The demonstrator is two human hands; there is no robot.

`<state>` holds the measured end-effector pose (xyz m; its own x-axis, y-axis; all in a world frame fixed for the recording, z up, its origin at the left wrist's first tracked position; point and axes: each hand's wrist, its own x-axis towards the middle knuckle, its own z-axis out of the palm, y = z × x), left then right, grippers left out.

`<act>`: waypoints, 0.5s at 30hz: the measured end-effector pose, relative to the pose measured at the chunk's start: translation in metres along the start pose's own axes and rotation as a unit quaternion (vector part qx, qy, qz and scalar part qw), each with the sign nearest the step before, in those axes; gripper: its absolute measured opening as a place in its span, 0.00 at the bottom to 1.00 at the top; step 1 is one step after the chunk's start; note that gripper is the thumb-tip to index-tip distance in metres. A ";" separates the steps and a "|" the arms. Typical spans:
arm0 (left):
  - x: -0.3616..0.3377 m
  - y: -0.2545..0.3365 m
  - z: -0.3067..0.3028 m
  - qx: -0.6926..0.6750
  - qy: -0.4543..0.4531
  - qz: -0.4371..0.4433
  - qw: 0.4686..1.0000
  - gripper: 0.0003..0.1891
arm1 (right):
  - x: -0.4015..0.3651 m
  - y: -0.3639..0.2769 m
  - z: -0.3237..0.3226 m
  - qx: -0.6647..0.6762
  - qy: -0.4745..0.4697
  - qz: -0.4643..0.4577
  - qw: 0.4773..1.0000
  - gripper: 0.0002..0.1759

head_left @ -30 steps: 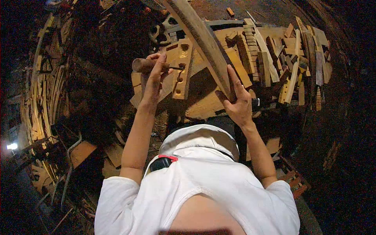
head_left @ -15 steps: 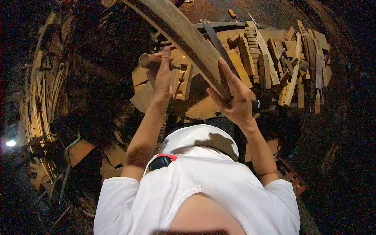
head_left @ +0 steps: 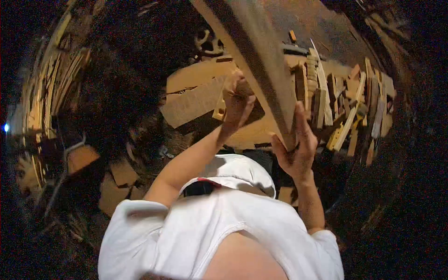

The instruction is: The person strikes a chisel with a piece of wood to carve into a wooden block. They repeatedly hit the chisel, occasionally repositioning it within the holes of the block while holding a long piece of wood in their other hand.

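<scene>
My right hand [head_left: 297,148] grips the near end of a long, wide wooden plank [head_left: 254,56], which rises steeply away from me toward the top of the view. My left hand [head_left: 238,103] is a closed fist right beside the plank's left edge, at about mid height. It is wrapped around a wooden-handled tool that is almost wholly hidden by the fingers and the motion blur. Both arms reach forward over my white shirt.
Flat boards [head_left: 196,100] lie under the hands. A dense pile of short wood blocks and offcuts [head_left: 336,98] fills the right side. Thin wood strips [head_left: 46,79] are stacked at the left, and loose board pieces [head_left: 114,179] lie on the dark floor.
The plank has swung closer and steeper, now filling the upper middle. My left hand with the tool has moved right, up against the plank. The view has shifted and blurred.
</scene>
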<state>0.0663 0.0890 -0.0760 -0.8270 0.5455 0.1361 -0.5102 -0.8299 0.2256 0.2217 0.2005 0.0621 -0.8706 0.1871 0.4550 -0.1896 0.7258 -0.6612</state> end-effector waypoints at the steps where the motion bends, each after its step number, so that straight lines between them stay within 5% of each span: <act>1: 0.000 -0.010 0.006 0.171 0.045 0.056 0.983 0.17 | -0.005 0.006 0.001 -0.014 -0.064 0.042 0.997 0.42; 3: 0.001 -0.010 0.018 0.388 0.093 0.092 0.912 0.12 | -0.012 0.018 0.010 -0.014 -0.088 0.088 0.992 0.45; 5: 0.005 -0.038 -0.032 0.344 0.113 0.187 0.913 0.10 | -0.012 0.015 0.008 0.004 -0.071 0.056 0.996 0.47; 6: 0.005 -0.029 0.000 0.302 0.134 0.248 0.911 0.09 | -0.009 -0.001 0.001 -0.025 -0.012 0.028 0.999 0.46; 7: 0.000 -0.006 0.030 0.561 0.176 0.009 0.809 0.11 | -0.008 -0.009 -0.003 -0.054 0.052 -0.001 0.997 0.46; 8: -0.002 -0.005 0.038 0.558 0.183 0.017 0.809 0.11 | -0.013 -0.007 -0.002 -0.051 0.044 -0.009 0.998 0.46; 10: -0.001 -0.009 0.048 0.684 0.076 0.206 0.696 0.15 | -0.028 0.008 0.005 0.001 0.077 -0.017 0.997 0.45; 12: 0.007 -0.025 0.030 0.698 0.065 0.232 0.674 0.12 | -0.028 0.027 0.013 -0.083 -0.085 0.052 0.992 0.44; 15: -0.001 -0.037 0.029 0.747 0.139 0.308 0.573 0.12 | -0.036 0.018 0.010 -0.066 -0.069 0.045 0.994 0.44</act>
<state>0.0931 0.1224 -0.0562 -0.8533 -0.0079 0.5213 0.4979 0.2845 0.8193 0.2451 0.2001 0.0280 -0.9372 0.1690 0.3052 -0.0550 0.7924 -0.6075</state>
